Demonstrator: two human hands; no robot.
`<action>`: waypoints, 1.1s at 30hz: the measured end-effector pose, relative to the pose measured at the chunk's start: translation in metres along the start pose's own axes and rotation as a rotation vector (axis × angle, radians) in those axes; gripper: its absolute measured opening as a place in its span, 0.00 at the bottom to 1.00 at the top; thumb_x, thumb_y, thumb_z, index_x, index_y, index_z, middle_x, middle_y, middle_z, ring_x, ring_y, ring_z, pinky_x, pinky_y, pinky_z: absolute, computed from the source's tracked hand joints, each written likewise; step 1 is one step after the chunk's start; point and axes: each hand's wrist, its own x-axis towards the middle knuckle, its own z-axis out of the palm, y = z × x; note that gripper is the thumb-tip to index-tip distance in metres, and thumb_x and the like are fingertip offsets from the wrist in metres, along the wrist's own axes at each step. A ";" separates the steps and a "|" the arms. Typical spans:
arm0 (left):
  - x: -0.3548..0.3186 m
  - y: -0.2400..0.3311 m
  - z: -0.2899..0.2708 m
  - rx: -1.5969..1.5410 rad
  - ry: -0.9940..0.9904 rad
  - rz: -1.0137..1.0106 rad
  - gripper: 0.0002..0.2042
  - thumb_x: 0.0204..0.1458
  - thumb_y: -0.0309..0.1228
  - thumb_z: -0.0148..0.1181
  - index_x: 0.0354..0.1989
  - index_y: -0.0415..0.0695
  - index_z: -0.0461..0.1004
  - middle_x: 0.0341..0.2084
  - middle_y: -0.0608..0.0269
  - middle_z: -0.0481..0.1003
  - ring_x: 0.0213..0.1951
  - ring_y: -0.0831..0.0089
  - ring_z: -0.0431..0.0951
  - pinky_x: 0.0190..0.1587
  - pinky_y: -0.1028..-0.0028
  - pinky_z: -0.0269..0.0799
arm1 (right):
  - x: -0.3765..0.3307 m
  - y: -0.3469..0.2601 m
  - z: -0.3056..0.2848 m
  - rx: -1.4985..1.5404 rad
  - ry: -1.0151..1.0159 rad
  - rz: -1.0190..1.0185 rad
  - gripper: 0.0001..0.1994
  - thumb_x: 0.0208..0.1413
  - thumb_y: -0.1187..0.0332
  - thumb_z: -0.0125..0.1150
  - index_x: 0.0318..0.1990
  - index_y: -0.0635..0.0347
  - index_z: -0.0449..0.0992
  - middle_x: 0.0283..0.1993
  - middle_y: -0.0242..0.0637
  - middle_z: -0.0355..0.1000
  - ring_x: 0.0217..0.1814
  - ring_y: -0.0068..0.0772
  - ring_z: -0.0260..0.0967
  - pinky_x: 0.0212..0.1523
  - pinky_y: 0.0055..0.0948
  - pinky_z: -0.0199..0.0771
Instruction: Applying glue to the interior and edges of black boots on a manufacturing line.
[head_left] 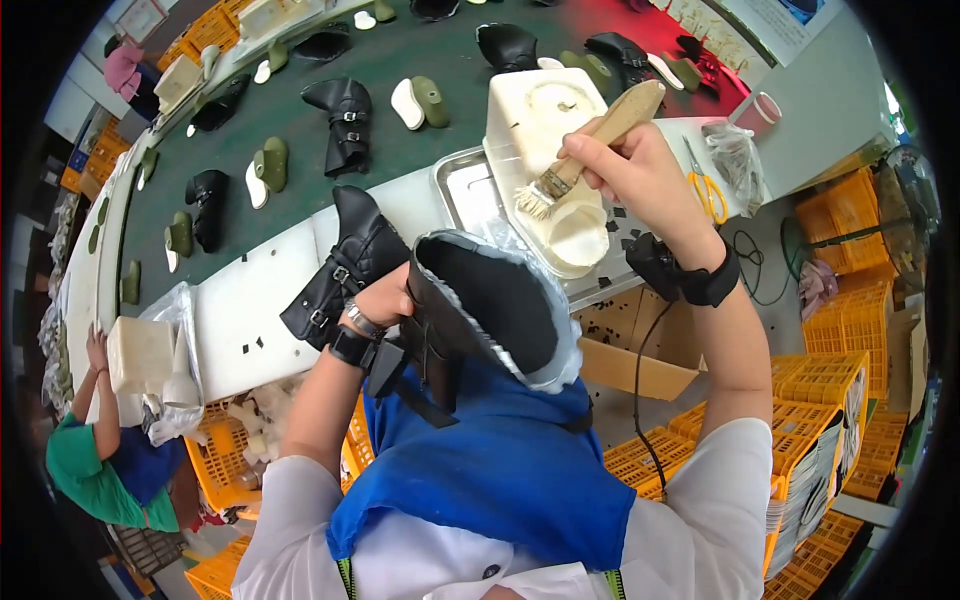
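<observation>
Close to the body, the left hand (385,297) grips a black boot (480,310) turned sole-up over the blue apron (490,470); the fingers are mostly hidden behind the boot. Further out, the right hand (640,175) is clenched around a wooden brush (590,140), its bristles over a white container (570,230). Beyond, a second black boot (345,265) lies on the white table (250,310), partly covered.
</observation>
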 end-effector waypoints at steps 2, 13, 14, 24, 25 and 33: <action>-0.001 -0.017 -0.008 -0.121 -0.039 -0.077 0.50 0.25 0.54 0.71 0.57 0.38 0.56 0.51 0.59 0.65 0.51 0.71 0.66 0.52 0.70 0.63 | 0.002 -0.002 0.011 0.037 -0.016 0.004 0.13 0.51 0.62 0.57 0.30 0.66 0.74 0.19 0.26 0.66 0.19 0.12 0.58 0.19 0.15 0.56; -0.018 -0.031 0.000 -0.490 0.112 0.045 0.35 0.38 0.49 0.65 0.54 0.43 0.62 0.49 0.61 0.68 0.49 0.69 0.68 0.53 0.66 0.63 | 0.000 0.023 0.046 0.025 0.063 -0.107 0.13 0.52 0.62 0.57 0.34 0.66 0.74 0.21 0.25 0.67 0.21 0.14 0.60 0.21 0.18 0.60; -0.027 -0.030 -0.011 -0.389 0.274 -0.018 0.36 0.37 0.51 0.65 0.54 0.44 0.62 0.49 0.61 0.68 0.49 0.68 0.68 0.53 0.66 0.64 | -0.003 0.023 0.037 0.044 0.141 -0.115 0.12 0.52 0.64 0.57 0.35 0.65 0.74 0.22 0.25 0.67 0.22 0.14 0.60 0.22 0.17 0.60; -0.191 0.118 -0.042 0.391 1.087 0.451 0.29 0.45 0.26 0.56 0.57 0.38 0.54 0.49 0.51 0.66 0.50 0.64 0.68 0.53 0.68 0.63 | -0.056 0.101 -0.035 -0.411 0.143 0.129 0.12 0.55 0.65 0.52 0.31 0.69 0.73 0.23 0.31 0.69 0.25 0.18 0.62 0.27 0.20 0.62; -0.193 0.115 -0.045 0.637 1.311 0.372 0.30 0.44 0.25 0.57 0.58 0.39 0.54 0.47 0.51 0.67 0.48 0.65 0.69 0.51 0.69 0.64 | -0.061 0.110 -0.030 -0.377 0.187 0.052 0.11 0.55 0.67 0.52 0.33 0.68 0.73 0.26 0.34 0.71 0.28 0.21 0.64 0.30 0.21 0.64; -0.208 0.034 -0.077 1.571 1.642 0.119 0.34 0.33 0.20 0.59 0.55 0.46 0.60 0.41 0.50 0.67 0.41 0.52 0.68 0.44 0.63 0.64 | -0.053 0.112 0.004 -0.452 0.157 -0.020 0.10 0.53 0.69 0.52 0.29 0.71 0.72 0.24 0.43 0.70 0.24 0.31 0.66 0.27 0.29 0.64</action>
